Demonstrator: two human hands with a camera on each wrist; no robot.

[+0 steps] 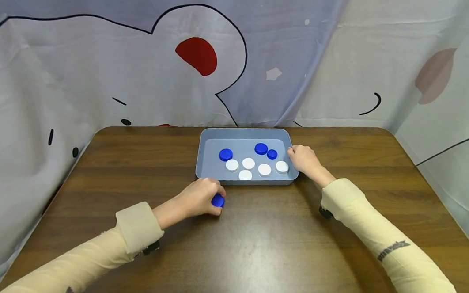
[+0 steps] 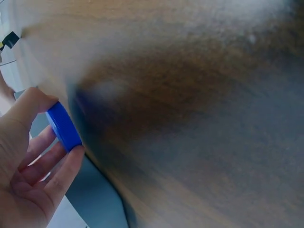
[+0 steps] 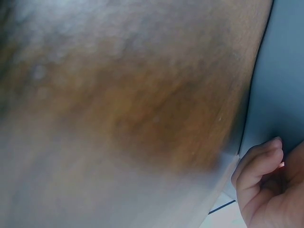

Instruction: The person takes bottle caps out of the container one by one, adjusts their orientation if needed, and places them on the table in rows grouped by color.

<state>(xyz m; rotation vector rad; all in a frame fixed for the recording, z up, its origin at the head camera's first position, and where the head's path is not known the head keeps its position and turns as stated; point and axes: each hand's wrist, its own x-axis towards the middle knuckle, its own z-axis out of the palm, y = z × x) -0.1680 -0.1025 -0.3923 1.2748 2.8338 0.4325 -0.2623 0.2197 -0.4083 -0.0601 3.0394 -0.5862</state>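
My left hand (image 1: 200,198) pinches a round blue bottle cap (image 1: 218,200) between thumb and fingertips, just in front of the tray's near left corner. In the left wrist view the blue cap (image 2: 64,126) is held on edge by its rim. A shallow grey-blue tray (image 1: 243,133) stands toward the back of the table. At its right side, my right hand (image 1: 304,159) grips the rim, fingers curled at the wall. Inside the tray lie three blue caps (image 1: 260,148), one smaller than the others, and several white caps (image 1: 248,163) nearer the front.
The wooden table (image 1: 263,242) has rounded back corners. Behind it hangs a printed curtain (image 1: 135,72), close to the back edge, with more cloth along both sides. Dark wrist straps (image 1: 150,248) show under the pale sleeves.
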